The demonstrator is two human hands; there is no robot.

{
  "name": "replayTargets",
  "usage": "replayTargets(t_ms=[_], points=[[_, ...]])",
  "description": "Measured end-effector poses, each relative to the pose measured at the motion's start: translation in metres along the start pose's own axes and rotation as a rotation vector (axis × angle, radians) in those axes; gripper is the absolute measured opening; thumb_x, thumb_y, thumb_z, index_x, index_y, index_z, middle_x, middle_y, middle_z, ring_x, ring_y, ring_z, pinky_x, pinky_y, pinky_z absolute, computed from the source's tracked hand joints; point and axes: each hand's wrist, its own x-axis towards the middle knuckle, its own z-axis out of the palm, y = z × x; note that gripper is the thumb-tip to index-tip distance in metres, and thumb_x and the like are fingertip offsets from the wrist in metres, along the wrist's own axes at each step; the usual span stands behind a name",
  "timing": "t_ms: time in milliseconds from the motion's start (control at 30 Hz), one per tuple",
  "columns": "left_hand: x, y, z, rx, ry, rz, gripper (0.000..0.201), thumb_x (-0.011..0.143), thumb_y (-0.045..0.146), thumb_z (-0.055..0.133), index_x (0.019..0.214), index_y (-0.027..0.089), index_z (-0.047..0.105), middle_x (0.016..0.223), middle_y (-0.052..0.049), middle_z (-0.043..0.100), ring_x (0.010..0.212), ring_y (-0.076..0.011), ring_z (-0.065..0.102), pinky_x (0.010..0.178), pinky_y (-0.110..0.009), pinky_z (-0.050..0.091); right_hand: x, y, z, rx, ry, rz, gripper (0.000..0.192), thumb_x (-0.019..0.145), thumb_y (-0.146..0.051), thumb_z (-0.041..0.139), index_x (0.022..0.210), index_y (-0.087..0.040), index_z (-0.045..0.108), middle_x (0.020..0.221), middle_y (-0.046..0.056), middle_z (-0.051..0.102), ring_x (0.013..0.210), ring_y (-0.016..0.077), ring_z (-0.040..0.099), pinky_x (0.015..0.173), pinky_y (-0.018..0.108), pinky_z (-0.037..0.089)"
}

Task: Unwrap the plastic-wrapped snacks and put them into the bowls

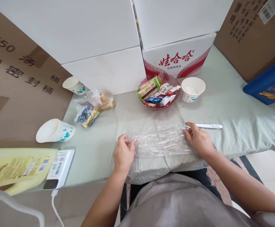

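At the far left, a yellow package (14, 168) lies at the table edge, with a white device (60, 167) just beside it and a white cable leading down from it. Behind these, a paper cup (54, 130) lies tipped on its side on the pale green cloth (99, 126); a second paper cup (74, 85) stands farther back against the white boxes (92, 41). A clear bag of wrapped snacks (92, 108) lies between the cups and the centre of the table. The left hand (123, 154) rests on the left edge of a sheet of clear plastic film (161, 140), fingers curled and pinching the film's edge. The film lies flat on the cloth directly in front of the person, stretched between both hands. Behind it, a red glass bowl (151, 105) holds assorted snack packets, with an upright paper cup (193, 89) just beside it on the right. The right hand (198, 140) presses on the film's right edge, fingers bent, with the fingertips gripping the corner. A white pen-shaped tool (209, 126) lies on the cloth just beyond the right hand. A blue box (269, 83) sits at the far right.
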Motion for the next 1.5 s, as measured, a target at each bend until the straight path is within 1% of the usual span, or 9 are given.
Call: replayTargets(t_ms=[100,267,433,533,700,833,1000,1233,1500], points=[[-0.006,0.014,0.001,-0.041,0.171,0.368,0.006,0.088,0.023,0.057,0.091,0.018,0.059,0.071,-0.001,0.062,0.058,-0.0142,0.058,0.056,-0.027,0.045,0.000,-0.002,0.001,-0.002,0.009,-0.017,0.035,0.095,-0.037,0.046,0.122,-0.017,0.057,0.088,0.006,0.074,0.078,0.0236,0.070,0.061,0.030,0.044],[-0.013,0.043,0.019,-0.147,-0.143,0.892,0.016,0.091,0.017,0.052,0.100,0.020,0.066,0.097,-0.005,0.071,0.094,-0.0182,0.066,0.083,-0.031,0.053,0.003,0.000,0.004,-0.033,-0.015,-0.023,0.034,0.096,-0.034,0.042,0.120,-0.017,0.059,0.095,0.009,0.074,0.080,0.0241,0.069,0.063,0.031,0.045],[-0.010,0.041,0.037,0.057,-0.393,0.766,0.058,0.092,0.039,0.054,0.146,0.022,0.041,0.154,-0.012,0.037,0.146,-0.0344,0.025,0.116,-0.058,0.025,0.009,0.012,-0.005,-0.052,0.097,0.020,0.034,0.096,-0.034,0.042,0.118,-0.016,0.061,0.093,0.009,0.072,0.077,0.0252,0.067,0.066,0.035,0.048],[-0.011,0.039,0.038,0.078,-0.467,0.727,0.061,0.092,0.041,0.052,0.149,0.026,0.035,0.159,-0.009,0.029,0.149,-0.0333,0.017,0.119,-0.059,0.016,0.007,0.004,-0.011,-0.027,0.175,-0.173,0.033,0.097,-0.032,0.041,0.115,-0.016,0.063,0.099,0.012,0.071,0.091,0.0258,0.065,0.083,0.040,0.050],[-0.011,0.038,0.034,0.115,-0.480,0.691,0.064,0.092,0.047,0.052,0.150,0.026,0.034,0.160,-0.008,0.025,0.149,-0.0332,0.016,0.119,-0.057,0.017,-0.003,-0.015,0.005,-0.049,-0.066,-0.664,0.056,0.094,-0.052,0.048,0.136,-0.016,0.052,0.142,0.013,0.052,0.134,0.0312,0.043,0.110,0.050,0.034],[-0.005,0.008,0.028,0.201,-0.446,0.594,0.079,0.086,0.058,0.057,0.151,0.022,0.031,0.160,-0.014,0.022,0.148,-0.0376,0.017,0.116,-0.059,0.021,-0.005,0.000,0.015,-0.128,-0.141,-0.585,0.079,0.090,-0.064,0.046,0.148,-0.011,0.036,0.154,0.016,0.034,0.144,0.0341,0.026,0.114,0.056,0.026],[-0.007,-0.032,0.002,0.171,-0.365,0.560,0.090,0.079,0.063,0.063,0.149,0.014,0.034,0.157,-0.022,0.025,0.146,-0.0424,0.018,0.114,-0.063,0.024,-0.017,0.025,-0.008,-0.057,-0.112,-0.591,0.077,0.089,-0.063,0.051,0.144,-0.010,0.042,0.152,0.020,0.038,0.145,0.0361,0.025,0.113,0.058,0.029],[-0.025,-0.040,-0.028,-0.146,-0.450,0.720,0.020,0.086,0.018,0.056,0.102,0.020,0.067,0.121,-0.009,0.066,0.126,-0.0260,0.055,0.106,-0.043,0.048,-0.046,0.033,-0.020,0.148,-0.159,-0.700,0.025,0.096,-0.027,0.052,0.116,-0.021,0.064,0.115,0.009,0.067,0.112,0.0226,0.060,0.094,0.041,0.049],[-0.023,-0.046,-0.032,-0.335,-0.410,0.478,0.017,0.087,0.017,0.049,0.088,0.021,0.066,0.102,-0.008,0.072,0.107,-0.0216,0.066,0.094,-0.037,0.055,-0.044,0.022,-0.026,0.284,-0.085,-0.633,0.018,0.095,-0.020,0.047,0.101,-0.022,0.064,0.101,0.008,0.070,0.102,0.0214,0.063,0.087,0.039,0.051]])
